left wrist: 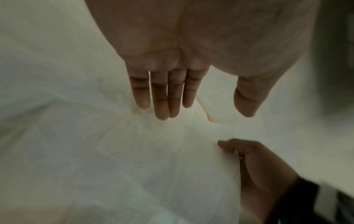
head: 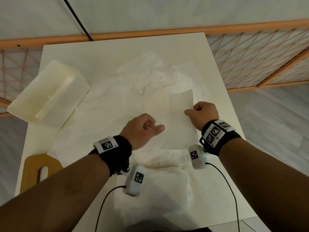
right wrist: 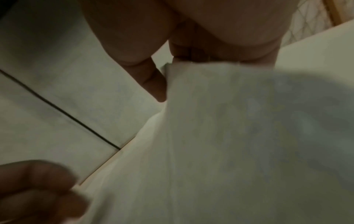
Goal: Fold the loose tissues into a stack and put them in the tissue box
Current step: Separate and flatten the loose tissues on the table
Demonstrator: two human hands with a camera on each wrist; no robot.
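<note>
tissues [head: 177,118]: thin matt creased paper | tissue box [head: 48,92]: glossy smooth plastic | table [head: 117,51]: smooth matt white

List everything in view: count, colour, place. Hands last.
tissue being handled: one, white, mid-table, right edge lifted
loose tissues: several, exact count unclear, white, overlapping across the table's middle and far part
folded tissues: a few layers, white, near edge of the table
tissue box: one, cream, open and empty as far as visible, far left of the table
wooden lid: one, tan with an oval slot, near left of the table
table: one, white
lattice screen: one, orange frame, lying behind the table
left hand: open, fingers straight over the tissue in the left wrist view
right hand: pinches the tissue's right edge
wrist cameras: two, white, tagged, on black bands
</note>
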